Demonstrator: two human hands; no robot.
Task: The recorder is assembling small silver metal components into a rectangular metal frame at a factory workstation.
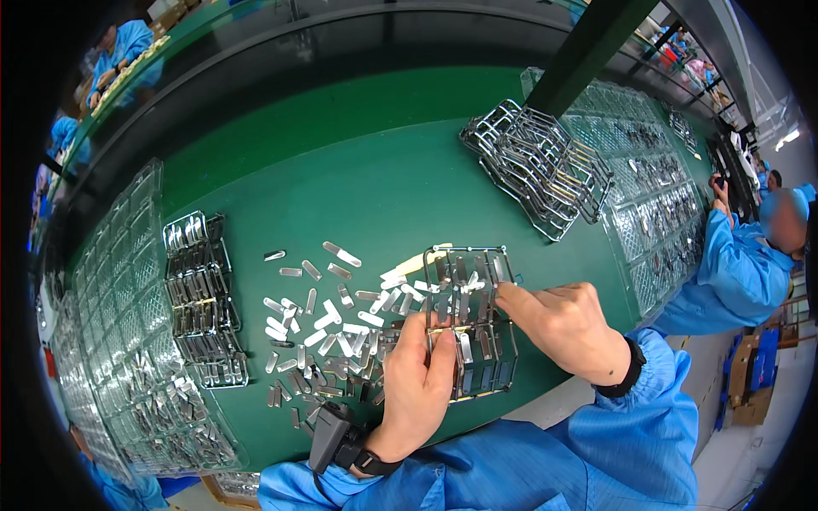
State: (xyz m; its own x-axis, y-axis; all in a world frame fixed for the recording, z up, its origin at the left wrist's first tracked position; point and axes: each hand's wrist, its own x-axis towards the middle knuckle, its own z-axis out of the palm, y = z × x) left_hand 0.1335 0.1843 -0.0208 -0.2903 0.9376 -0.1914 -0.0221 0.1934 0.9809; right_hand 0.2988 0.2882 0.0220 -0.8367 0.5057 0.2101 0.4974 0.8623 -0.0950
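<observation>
"What do the hands have?"
"The left hand (413,383) is clamped on the left side of a dark, wire-framed metal rack (473,249) with rows of small flat pieces in it. The right hand (567,328) has its fingertips at the rack's right side; I can't tell whether they pinch anything."

"And right beside the grip?"
"Rounded, silvery metal strips (371,318) lie scattered to its left. The left hand and the black boxy wrist device (331,439) hide some. A pale yellow, tapered piece (416,263) pokes out from behind the rack's upper left."

"Farther out?"
"Well left of the grip stands a loaded dark wire rack (200,308), with clear plastic compartment trays (119,285) beyond it. Up and to the right is a jumbled stack of wire frames (545,170), a dark green post (588,55) rising behind it."

"Anyone close?"
"A blue-clad co-worker (733,264), past more clear trays (626,230) on the right."
</observation>
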